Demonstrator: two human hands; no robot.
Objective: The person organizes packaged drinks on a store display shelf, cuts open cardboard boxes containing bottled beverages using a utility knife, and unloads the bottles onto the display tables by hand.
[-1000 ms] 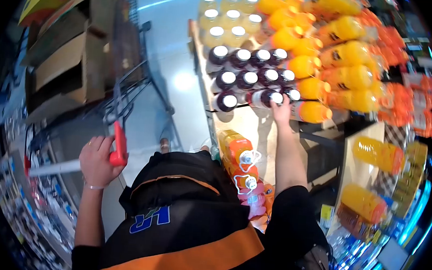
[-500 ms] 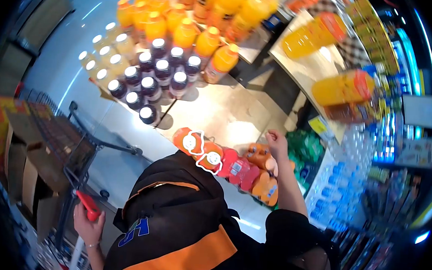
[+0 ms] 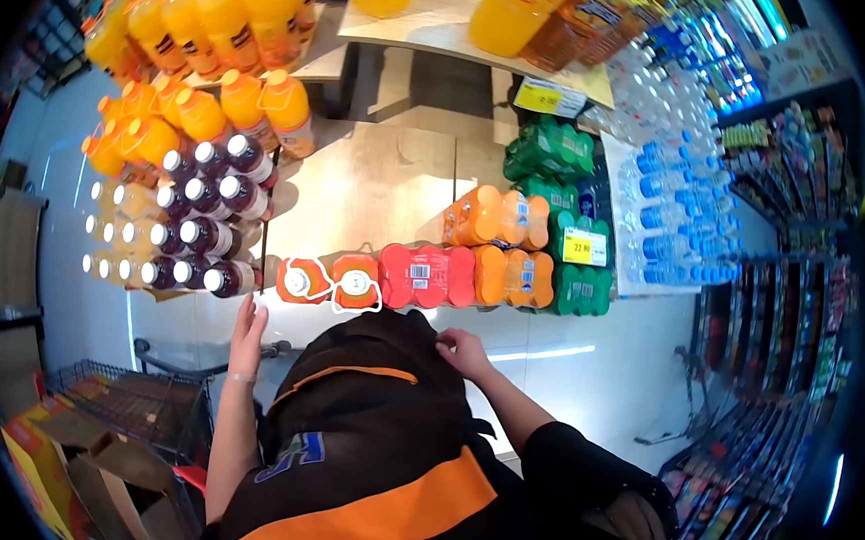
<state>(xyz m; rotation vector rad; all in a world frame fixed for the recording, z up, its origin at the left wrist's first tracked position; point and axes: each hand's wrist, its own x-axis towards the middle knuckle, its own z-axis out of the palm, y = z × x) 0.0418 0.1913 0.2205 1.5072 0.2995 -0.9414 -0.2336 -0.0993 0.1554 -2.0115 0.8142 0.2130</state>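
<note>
My left hand (image 3: pixel 248 329) is raised with fingers stretched out, holding nothing, just below the dark bottles with white caps (image 3: pixel 212 238). My right hand (image 3: pixel 462 354) has its fingers curled in beside the top of a black and orange backpack (image 3: pixel 362 416) at my front; no object shows in it. Ahead, along the near edge of the wooden display (image 3: pixel 348 184), stand two orange bottles with white loop handles (image 3: pixel 301 281), a red shrink-wrapped can pack (image 3: pixel 426 276) and orange can packs (image 3: pixel 514 278).
Green can packs (image 3: pixel 579 290) with a yellow price tag (image 3: pixel 584 248) are at the right, then water bottles (image 3: pixel 667 216). Large orange juice bottles (image 3: pixel 232 15) fill the upper left. A shopping cart (image 3: pixel 133 390) with cardboard boxes (image 3: pixel 122 479) stands at lower left.
My left hand has let go of the cart's red handle and come up towards the display. My right hand has drawn back from the orange cans to the backpack. The view has turned right.
</note>
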